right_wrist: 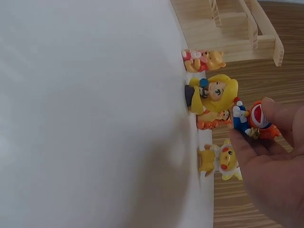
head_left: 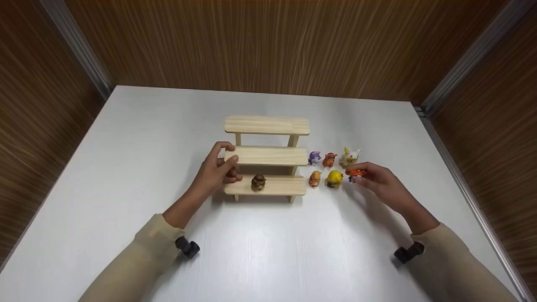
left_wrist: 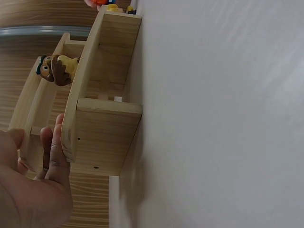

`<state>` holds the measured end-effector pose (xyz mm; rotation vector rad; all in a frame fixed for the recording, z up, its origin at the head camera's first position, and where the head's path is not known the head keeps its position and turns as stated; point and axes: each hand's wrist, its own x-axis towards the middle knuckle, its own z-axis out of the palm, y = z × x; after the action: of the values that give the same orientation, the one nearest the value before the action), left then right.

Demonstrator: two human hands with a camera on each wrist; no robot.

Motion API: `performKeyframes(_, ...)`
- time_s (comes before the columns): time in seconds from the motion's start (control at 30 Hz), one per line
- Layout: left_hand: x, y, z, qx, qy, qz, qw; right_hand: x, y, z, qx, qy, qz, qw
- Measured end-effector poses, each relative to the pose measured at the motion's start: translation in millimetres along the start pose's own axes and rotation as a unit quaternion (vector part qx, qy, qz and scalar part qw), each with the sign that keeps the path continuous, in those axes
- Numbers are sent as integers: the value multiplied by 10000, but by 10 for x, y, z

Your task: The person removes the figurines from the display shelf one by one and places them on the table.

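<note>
A three-tier wooden display shelf (head_left: 268,156) stands on the table. My left hand (head_left: 215,171) grips its left end, thumb and index finger at the middle tier, other fingers by the lowest tier. On that lowest tier sits a brown owl figurine (head_left: 258,182), also seen in the left wrist view. My right hand (head_left: 379,183) pinches a blue-and-white figurine (right_wrist: 243,118) with an orange top and red mouth. Close by that hand are a yellow-haired figurine (head_left: 334,178) and a yellow figurine in a white eared hood (head_left: 350,157).
Right of the shelf stand a bear figurine (head_left: 314,178), an orange tiger figurine (head_left: 329,160) and a purple-and-white figurine (head_left: 314,157). The white table (head_left: 268,247) is bounded at the back by a wood-grain panel (head_left: 268,46), with more panels at both sides.
</note>
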<state>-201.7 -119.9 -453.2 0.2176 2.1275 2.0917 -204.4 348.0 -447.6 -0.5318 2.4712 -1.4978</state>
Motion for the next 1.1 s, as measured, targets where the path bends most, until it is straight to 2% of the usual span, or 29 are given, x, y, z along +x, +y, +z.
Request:
performKeyframes(0.7,2,-15,9,22,57,10,10000,51,220,-27,-66,-238,436,9987)
performKeyframes(1.1,1,2,4,7,5,7,10000,58,287,-22,-14,-271,372,9989)
